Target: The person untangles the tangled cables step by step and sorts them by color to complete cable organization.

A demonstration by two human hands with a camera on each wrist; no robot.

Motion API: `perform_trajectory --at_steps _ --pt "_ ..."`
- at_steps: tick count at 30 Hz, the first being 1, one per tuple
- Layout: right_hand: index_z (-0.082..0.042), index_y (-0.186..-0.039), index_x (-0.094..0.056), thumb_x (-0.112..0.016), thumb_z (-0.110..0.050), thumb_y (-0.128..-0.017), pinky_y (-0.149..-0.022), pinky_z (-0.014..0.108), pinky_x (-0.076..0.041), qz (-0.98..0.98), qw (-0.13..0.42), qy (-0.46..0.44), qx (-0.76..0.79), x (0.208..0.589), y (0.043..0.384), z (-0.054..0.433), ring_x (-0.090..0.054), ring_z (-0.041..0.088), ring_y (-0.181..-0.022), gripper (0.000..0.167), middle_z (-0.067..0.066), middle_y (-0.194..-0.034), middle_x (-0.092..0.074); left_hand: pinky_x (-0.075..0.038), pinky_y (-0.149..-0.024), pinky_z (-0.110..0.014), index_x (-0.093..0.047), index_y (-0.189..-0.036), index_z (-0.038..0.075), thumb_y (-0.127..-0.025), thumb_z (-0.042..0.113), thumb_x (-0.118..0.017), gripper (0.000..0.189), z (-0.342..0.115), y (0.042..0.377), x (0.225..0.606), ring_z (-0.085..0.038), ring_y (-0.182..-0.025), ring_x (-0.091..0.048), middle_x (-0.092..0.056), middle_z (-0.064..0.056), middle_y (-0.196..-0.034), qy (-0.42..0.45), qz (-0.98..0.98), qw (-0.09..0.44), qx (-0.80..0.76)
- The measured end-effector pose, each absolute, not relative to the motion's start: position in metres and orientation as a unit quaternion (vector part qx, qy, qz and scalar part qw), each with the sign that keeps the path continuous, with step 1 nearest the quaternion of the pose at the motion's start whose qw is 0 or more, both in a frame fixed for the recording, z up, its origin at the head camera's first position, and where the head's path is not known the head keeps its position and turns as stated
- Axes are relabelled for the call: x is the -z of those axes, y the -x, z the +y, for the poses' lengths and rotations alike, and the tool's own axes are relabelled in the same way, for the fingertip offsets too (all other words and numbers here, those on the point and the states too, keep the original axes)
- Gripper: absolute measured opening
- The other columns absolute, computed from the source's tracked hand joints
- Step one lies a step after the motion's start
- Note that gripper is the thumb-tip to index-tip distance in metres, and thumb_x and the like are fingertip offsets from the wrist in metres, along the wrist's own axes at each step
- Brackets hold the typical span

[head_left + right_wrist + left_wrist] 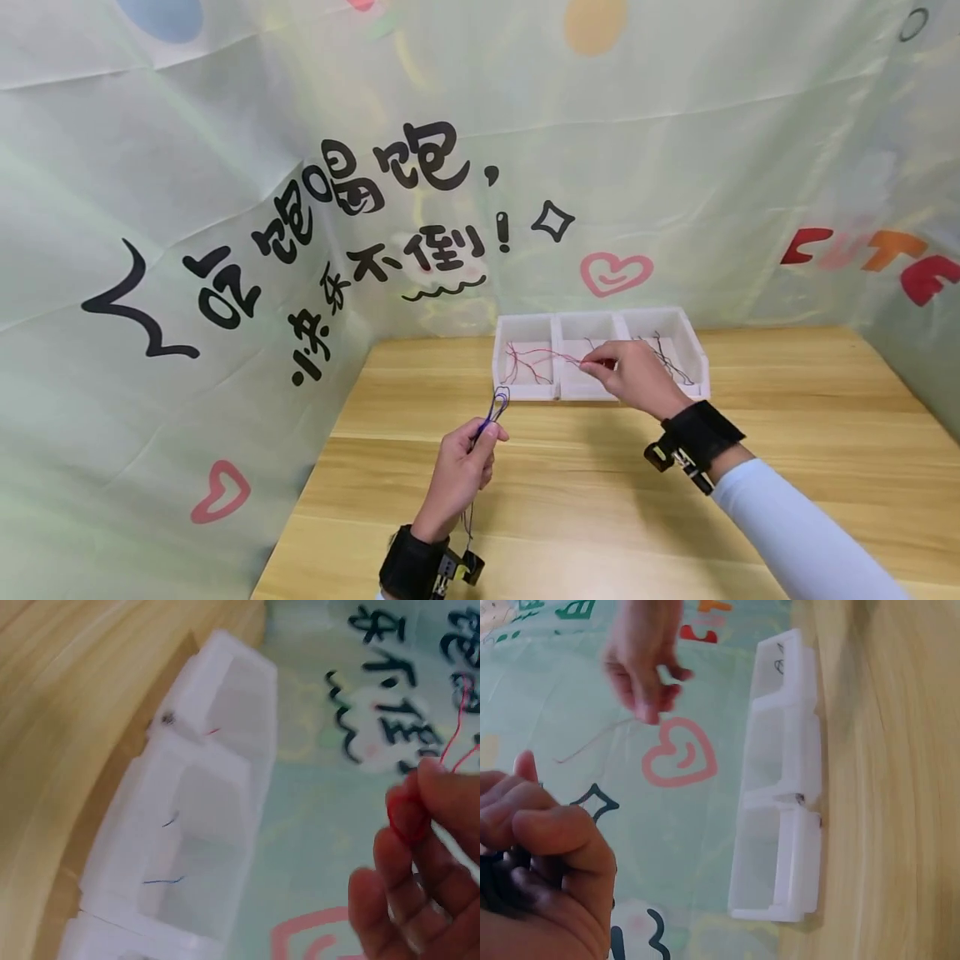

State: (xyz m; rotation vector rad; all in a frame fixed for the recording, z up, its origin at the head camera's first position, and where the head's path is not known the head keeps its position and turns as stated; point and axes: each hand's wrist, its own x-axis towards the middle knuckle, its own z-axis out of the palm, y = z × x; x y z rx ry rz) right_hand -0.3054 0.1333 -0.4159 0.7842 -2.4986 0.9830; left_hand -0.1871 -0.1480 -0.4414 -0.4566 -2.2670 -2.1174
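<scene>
My left hand grips a bunch of thin blue wires, which form loops above the fingers and trail down below the hand. Thumb and fingers of my right hand pinch thin red wire, curled round the fingertips in the right wrist view. In the head view this hand is over the white tray, and red strands run from it toward the left compartment. More red wires appear in that compartment. Dark wires lie in the right compartment; short blue pieces show in the middle one.
The three-compartment tray stands at the back of a wooden table, close to a printed fabric backdrop. Fabric also rises along the left and right sides. Each wrist wears a black strap with a small camera.
</scene>
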Motion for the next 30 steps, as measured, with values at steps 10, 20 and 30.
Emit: perform_trajectory --at_steps 10,20,30 --pt "-0.01 -0.077 -0.078 -0.065 -0.015 -0.092 -0.061 0.034 -0.046 -0.901 0.127 -0.172 -0.377 0.435 0.341 0.094 -0.059 0.017 -0.063 0.02 -0.001 -0.071 -0.068 -0.029 -0.045 -0.019 -0.062 -0.106 -0.009 -0.107 0.028 -0.053 0.038 -0.151 0.187 0.441 -0.007 -0.047 -0.033 -0.036 0.003 -0.062 0.132 -0.708 -0.002 0.694" --pt "0.007 -0.116 -0.07 -0.06 -0.036 -0.101 -0.078 0.047 -0.053 -0.917 0.072 -0.157 -0.358 0.444 0.351 0.061 -0.068 0.034 -0.089 0.047 0.021 -0.1 -0.072 -0.028 -0.045 -0.019 -0.063 -0.107 -0.006 -0.107 0.032 -0.053 0.039 -0.147 0.186 0.447 -0.007 -0.047 -0.032 -0.036 0.003 -0.062 0.124 -0.702 -0.017 0.702" --pt "0.004 -0.117 -0.071 -0.057 -0.025 -0.105 -0.081 0.046 -0.054 -0.881 0.07 -0.261 -0.388 0.427 0.333 0.072 -0.07 0.029 -0.091 0.034 0.016 -0.104 -0.072 -0.027 -0.047 -0.02 -0.064 -0.107 -0.002 -0.107 0.033 -0.052 0.038 -0.147 0.188 0.445 -0.008 -0.047 -0.03 -0.034 0.002 -0.062 0.128 -0.702 -0.032 0.7"
